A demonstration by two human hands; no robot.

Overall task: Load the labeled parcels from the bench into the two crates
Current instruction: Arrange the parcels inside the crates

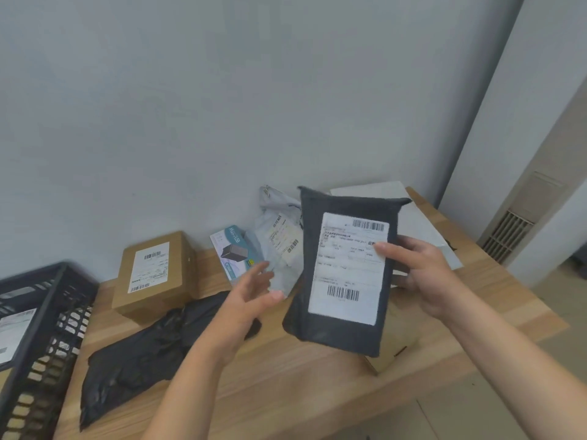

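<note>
One dark grey poly mailer (346, 271) is held upright above the wooden bench (286, 369). The right hand (422, 274) pinches its right edge, thumb on the white label, fingers behind. The left hand (254, 290) hovers just beside its left edge, fingers loosely spread, holding nothing. A labelled cardboard box (155, 274) and a black mesh crate (41, 328) sit further left.

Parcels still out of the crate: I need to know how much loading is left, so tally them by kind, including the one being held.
Cardboard boxes: 2, labeled box and half-hidden box.
Mailer bags: 3, black bag, pale grey bag, dark grey bag held by right hand.
Printed retail box: 1
White flat parcel: 1
Total: 7
</note>
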